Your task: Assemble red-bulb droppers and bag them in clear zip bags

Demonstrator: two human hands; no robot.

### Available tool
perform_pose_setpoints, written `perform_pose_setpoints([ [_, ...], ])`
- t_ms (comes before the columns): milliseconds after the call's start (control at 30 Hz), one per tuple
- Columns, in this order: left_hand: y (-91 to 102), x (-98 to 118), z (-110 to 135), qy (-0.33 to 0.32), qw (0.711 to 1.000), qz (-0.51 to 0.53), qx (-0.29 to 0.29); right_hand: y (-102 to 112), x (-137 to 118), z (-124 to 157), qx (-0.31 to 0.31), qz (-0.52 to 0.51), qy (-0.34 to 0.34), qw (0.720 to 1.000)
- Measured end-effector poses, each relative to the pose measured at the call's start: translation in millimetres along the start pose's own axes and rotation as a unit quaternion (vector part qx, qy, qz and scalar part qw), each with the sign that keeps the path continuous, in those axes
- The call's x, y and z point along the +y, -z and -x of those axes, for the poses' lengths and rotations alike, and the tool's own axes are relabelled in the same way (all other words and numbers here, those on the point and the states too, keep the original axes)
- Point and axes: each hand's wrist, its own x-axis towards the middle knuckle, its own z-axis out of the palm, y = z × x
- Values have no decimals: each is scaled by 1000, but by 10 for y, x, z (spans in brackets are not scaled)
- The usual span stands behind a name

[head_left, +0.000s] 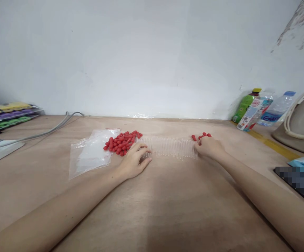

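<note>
A row of thin clear tubes [174,146] lies side by side on the wooden table, each with a small rounded end. My left hand [134,161] rests over the row's left end, fingers spread and touching the tubes. Close beside it is a pile of red rubber dropper bulbs [120,142]. At the right end of the row, my right hand [209,147] has its fingers curled together against the last tubes; what they pinch, if anything, is hidden. A few more red bulbs [204,134] lie just behind my right hand.
Clear plastic zip bags [91,154] lie left of the pile. A grey cable [52,130] and packs of coloured items [7,117] are farther left. At the right stand bottles [246,105], a carton [254,113], a beige bag [301,122] and a dark blurred-out object [299,183].
</note>
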Motion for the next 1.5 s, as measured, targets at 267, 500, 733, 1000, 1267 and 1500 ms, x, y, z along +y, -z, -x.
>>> perform_pose_setpoints([
  [267,-3,-4,-2,3,1000,-2,0,-64,-52,31,-41,9,-37,998],
  [500,38,32,-37,53,993,-84,57,-49,-267,162,156,47,54,985],
  [733,312,-336,-425,160,969,-186,40,-237,-685,525,264,-156,324,895],
  [1000,277,-814,-1012,321,920,-193,-115,-281,-689,534,240,-189,331,893],
  [1267,178,-771,-1077,333,919,-185,-101,-283,-692,527,239,-191,330,893],
  [1500,227,-490,-851,220,960,-166,43,-258,-686,534,199,-178,335,904],
])
